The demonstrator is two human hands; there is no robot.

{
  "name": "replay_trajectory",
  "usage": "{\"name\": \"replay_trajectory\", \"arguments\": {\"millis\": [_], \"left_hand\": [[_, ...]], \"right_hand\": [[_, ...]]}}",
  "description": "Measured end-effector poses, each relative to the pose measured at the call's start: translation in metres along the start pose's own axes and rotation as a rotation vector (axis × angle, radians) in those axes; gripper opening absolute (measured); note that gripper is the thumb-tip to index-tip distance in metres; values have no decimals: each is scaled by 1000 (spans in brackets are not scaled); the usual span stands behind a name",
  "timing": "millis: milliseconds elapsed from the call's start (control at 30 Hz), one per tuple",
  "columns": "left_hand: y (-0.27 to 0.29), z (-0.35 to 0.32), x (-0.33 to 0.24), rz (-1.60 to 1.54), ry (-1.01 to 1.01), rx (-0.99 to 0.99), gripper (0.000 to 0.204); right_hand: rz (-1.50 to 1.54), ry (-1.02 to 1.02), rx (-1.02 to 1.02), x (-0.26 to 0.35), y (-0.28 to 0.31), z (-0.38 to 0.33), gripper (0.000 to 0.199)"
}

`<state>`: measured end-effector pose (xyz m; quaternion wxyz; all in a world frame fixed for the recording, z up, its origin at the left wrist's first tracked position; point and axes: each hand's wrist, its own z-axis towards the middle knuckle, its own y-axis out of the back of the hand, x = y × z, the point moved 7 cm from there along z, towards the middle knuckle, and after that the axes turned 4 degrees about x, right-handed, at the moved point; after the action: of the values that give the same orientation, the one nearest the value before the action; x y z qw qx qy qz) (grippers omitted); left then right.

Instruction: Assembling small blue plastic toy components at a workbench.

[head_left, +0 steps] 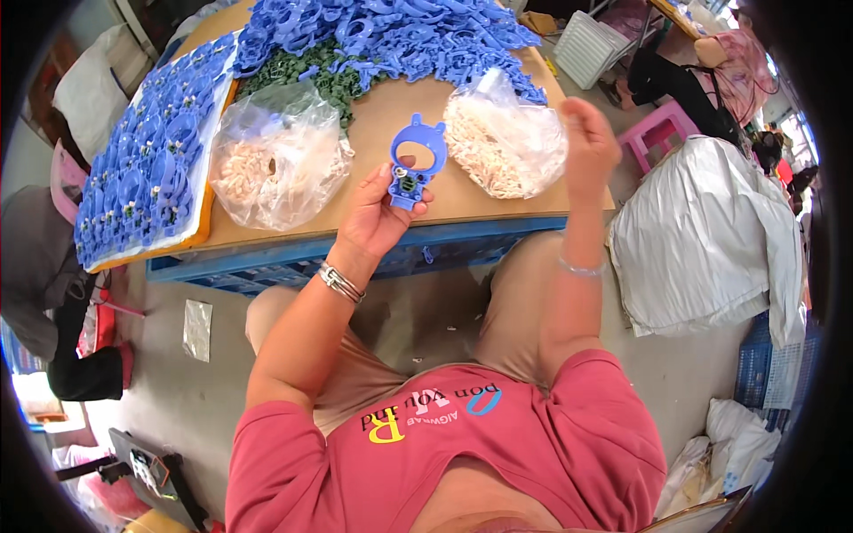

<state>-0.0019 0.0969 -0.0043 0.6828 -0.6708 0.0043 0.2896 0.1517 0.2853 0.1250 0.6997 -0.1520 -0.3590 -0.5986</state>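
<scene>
Head view, from the left: a tray of finished blue pieces (142, 169) lies along the left edge of the brown surface (391, 115), and just beside it sits a clear bag of pale small parts (277, 160). Behind them a heap of loose blue plastic pieces (391, 31) covers the far end, with a patch of dark green parts (311, 75) below it. Near the middle, the left hand (378, 213) is raised over the near edge of the surface, its thumb and fingers clamped on the lower end of a blue plastic ring piece with two small ears (415, 160), held upright with the ring uppermost. Just right of that piece lies a second clear bag of pale parts (502, 133). The right hand (588, 147) is lifted beside this bag with its fingers drawn together; whether it pinches anything I cannot tell. Farther right, off the surface, stands a pink stool (657, 133) and a grey-white sack (711, 231).
</scene>
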Motion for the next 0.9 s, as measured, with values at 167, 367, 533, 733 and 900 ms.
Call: {"name": "replay_trajectory", "arguments": {"millis": [167,367,533,733,900], "left_hand": [[3,1,0,-5,-13,-17,28],[4,2,2,-15,-13,6,28],[-1,2,0,-49,-30,39,30],[-4,-1,-2,-55,-36,75,34],[-7,-4,-5,-22,-59,109,34]], "right_hand": [[-291,185,449,-42,-45,-19,19],[-806,178,649,-60,-72,-27,16],[-980,168,711,-50,-75,-25,16],[-947,141,765,-63,-75,-28,13],[-944,-4,627,-63,-68,-22,14]]}}
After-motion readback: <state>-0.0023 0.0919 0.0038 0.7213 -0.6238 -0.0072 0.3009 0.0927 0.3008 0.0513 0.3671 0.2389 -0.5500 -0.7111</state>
